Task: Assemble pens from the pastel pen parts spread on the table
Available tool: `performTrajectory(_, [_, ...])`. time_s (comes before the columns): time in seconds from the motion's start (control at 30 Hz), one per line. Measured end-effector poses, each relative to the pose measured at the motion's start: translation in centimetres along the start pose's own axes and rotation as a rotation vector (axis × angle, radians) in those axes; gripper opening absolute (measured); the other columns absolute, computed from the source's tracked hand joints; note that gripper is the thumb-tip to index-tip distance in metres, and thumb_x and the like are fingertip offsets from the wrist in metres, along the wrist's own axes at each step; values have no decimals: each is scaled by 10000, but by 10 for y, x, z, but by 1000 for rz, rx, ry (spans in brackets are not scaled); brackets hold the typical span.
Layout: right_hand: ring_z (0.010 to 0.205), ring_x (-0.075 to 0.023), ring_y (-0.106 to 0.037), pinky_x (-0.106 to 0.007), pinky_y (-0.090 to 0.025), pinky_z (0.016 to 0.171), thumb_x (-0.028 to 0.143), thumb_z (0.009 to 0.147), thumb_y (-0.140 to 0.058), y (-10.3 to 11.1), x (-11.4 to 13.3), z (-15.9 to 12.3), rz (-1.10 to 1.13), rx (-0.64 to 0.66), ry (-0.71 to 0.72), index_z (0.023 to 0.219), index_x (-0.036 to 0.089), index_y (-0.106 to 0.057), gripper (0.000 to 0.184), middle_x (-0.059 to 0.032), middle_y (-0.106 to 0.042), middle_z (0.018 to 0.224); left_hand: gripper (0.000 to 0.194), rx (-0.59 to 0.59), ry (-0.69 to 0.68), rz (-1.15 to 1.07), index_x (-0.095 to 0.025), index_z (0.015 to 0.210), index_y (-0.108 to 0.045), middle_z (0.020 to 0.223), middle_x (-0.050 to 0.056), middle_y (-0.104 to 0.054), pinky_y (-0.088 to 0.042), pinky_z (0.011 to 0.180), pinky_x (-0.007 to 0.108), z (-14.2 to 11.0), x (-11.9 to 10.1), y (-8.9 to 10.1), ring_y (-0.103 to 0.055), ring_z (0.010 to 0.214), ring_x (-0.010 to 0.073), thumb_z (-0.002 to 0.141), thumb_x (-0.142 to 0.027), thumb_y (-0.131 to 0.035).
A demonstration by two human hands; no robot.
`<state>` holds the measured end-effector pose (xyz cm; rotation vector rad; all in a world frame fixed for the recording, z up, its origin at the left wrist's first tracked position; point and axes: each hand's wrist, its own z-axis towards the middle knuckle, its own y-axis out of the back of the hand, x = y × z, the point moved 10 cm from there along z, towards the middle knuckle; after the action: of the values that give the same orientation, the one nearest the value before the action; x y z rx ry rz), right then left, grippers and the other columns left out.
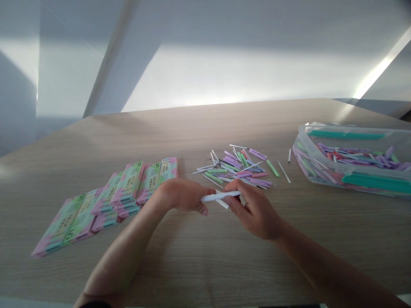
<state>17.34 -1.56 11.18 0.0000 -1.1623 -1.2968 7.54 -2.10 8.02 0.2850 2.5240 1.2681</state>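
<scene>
R hand (253, 209) clamped on white stick (221, 196) at its 3 o'clock end; L hand (184, 194) at 9 o'clock end, grip unclear. Stick over tabletop (192, 265). Rel. to stick: mixed sticks pile (231, 161), 1 o'clock; clear bin (372, 181), 2–3 o'clock; printed boxes (128, 184), 9 o'clock.

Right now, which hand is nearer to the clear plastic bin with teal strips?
Right. The right hand is left of the clear plastic bin with teal strips, not touching it; the left hand is farther left, on the right hand's far side from the bin.
</scene>
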Motion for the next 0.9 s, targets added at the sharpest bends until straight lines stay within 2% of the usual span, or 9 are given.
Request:
performTrajectory(0.17, [736, -145, -507, -257, -354, 665, 271, 899, -482, 1, 7, 1, -100, -11, 68, 902, 185, -552, 111, -29, -571, 796, 540, 44, 55, 72, -258, 1301, -449, 970, 64, -704, -443, 635, 287, 1, 3, -3, -646, 828, 250, 791, -365, -592])
performTrajectory(0.37, [645, -145, -487, -266, -311, 598, 359, 921, -424, -3, 3, 3, -247, 46, 5, 697, 182, -526, 303, -23, -553, 672, 519, 36, 45, 82, -270, 1277, -468, 995, 60, -700, -438, 649, 282, 0, -2, -1, -641, 866, 250, 786, -372, -602])
performTrajectory(0.47, [696, -153, -529, -266, -341, 634, 350, 923, -418, -4, 3, 3, -188, 66, -13, 839, 190, -565, 233, -32, -604, 755, 524, 27, 38, 76, -271, 1274, -473, 980, 57, -704, -431, 632, 277, 0, -3, 0, -642, 849, 247, 781, -387, -606])
performTrajectory(0.57, [656, -138, -533, -254, -362, 626, 310, 887, -485, -4, 2, 1, -65, 81, -43, 1048, 202, -493, 195, -9, -606, 772, 545, 28, 19, 37, -274, 1299, -449, 990, 56, -702, -429, 634, 277, -1, -4, 0, -643, 842, 243, 785, -367, -607])
performTrajectory(0.67, [588, -119, -489, -239, -351, 585, 245, 865, -495, -5, 2, 0, -9, 88, -57, 1009, 196, -458, 156, 16, -556, 710, 556, 41, 27, 31, -284, 1311, -436, 979, 47, -705, -428, 630, 275, -1, -3, -2, -643, 827, 235, 787, -355, -606])
performTrajectory(0.77, [612, -126, -482, -246, -346, 596, 249, 889, -452, -5, 3, 0, -35, 82, -26, 923, 193, -478, 70, 2, -546, 713, 547, 53, 46, 66, -282, 1292, -456, 961, 53, -707, -425, 612, 275, 0, -2, -3, -642, 820, 243, 777, -381, -612])
performTrajectory(0.9, [619, -132, -484, -246, -332, 586, 325, 903, -453, -4, -3, 1, -95, 53, -40, 847, 190, -488, 150, 0, -536, 685, 556, 52, 32, 76, -283, 1300, -446, 977, 55, -703, -423, 614, 274, -1, -5, -3, -641, 820, 242, 776, -375, -611])
